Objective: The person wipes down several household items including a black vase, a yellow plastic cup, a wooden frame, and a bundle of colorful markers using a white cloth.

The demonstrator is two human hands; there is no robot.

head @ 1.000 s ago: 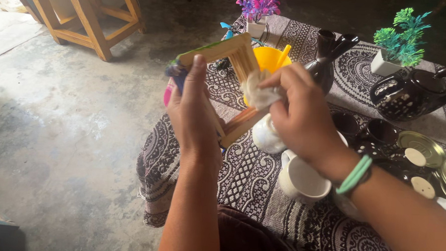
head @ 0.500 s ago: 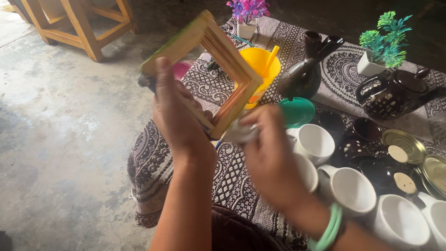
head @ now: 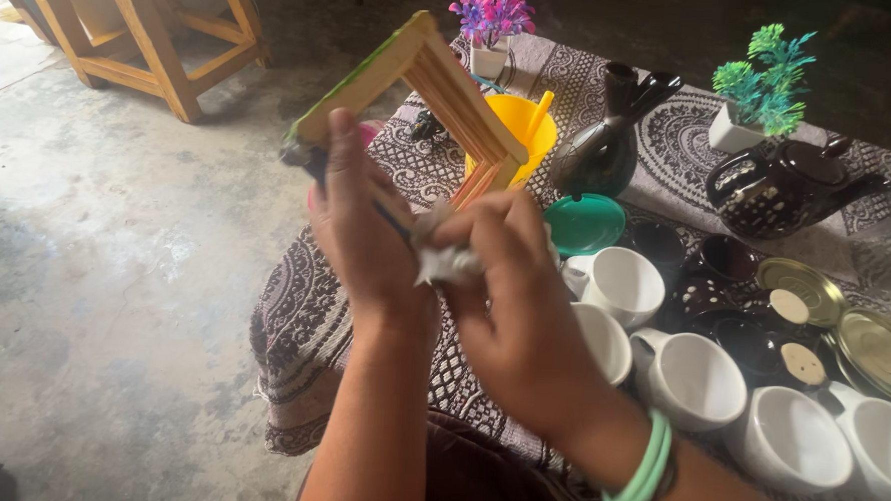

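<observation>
The wooden frame (head: 427, 89), a square built from flat craft sticks with green paint along one edge, is up in the air in front of me, above the near left part of the patterned cloth (head: 481, 352) that covers the low worktop. In the head view, my left hand (head: 366, 227) has its grip closed around the frame's lower left side, thumb up along the wood, so the frame stands tilted on one corner. My right hand (head: 513, 304) has its grip pinched narrow on a small crumpled white cloth (head: 440, 260), pressed against the frame's lower corner just beside my left palm (a green bangle (head: 641, 474) sits on that wrist).

Behind the frame, farther off, stands a yellow cup (head: 516, 133) with a yellow stick in it, and to its right a dark vase (head: 605, 147). A green lid (head: 585, 222) lies near the vase. White mugs (head: 695, 377) sit in a cluster to the right of my right hand, with a dark spotted teapot (head: 779, 190) far right and round metal lids (head: 882, 345) at the right edge. Two small potted plants (head: 763, 94) stand at the far side, and a wooden stool (head: 154, 37) is on the floor far left.
</observation>
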